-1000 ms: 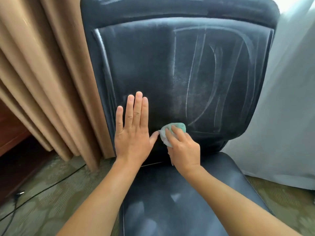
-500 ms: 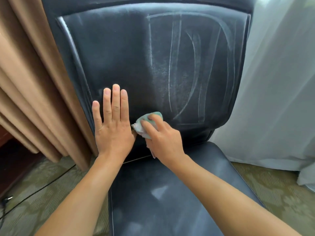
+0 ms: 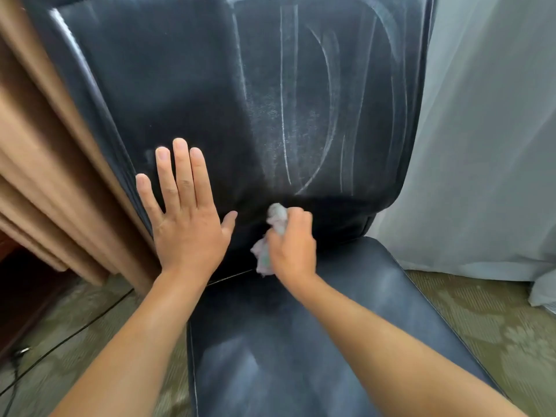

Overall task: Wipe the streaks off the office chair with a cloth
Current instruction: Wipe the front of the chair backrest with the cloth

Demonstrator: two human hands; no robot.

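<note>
Soft daylight, seemingly through the right curtain point(image 3: 481, 145); wide-angle bending at edges, cloth point(image 3: 275, 224) motion-blurred.

Head camera, close on the chair
It looks forward and down from near, facing the office chair point(image 3: 186, 94) backrest; the seat fills the near foreground.

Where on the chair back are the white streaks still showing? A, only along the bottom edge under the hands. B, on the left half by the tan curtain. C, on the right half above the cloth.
C: the white streaks run down the right half of the chair back, above the cloth held in the right hand; the left half looks dark.
</note>
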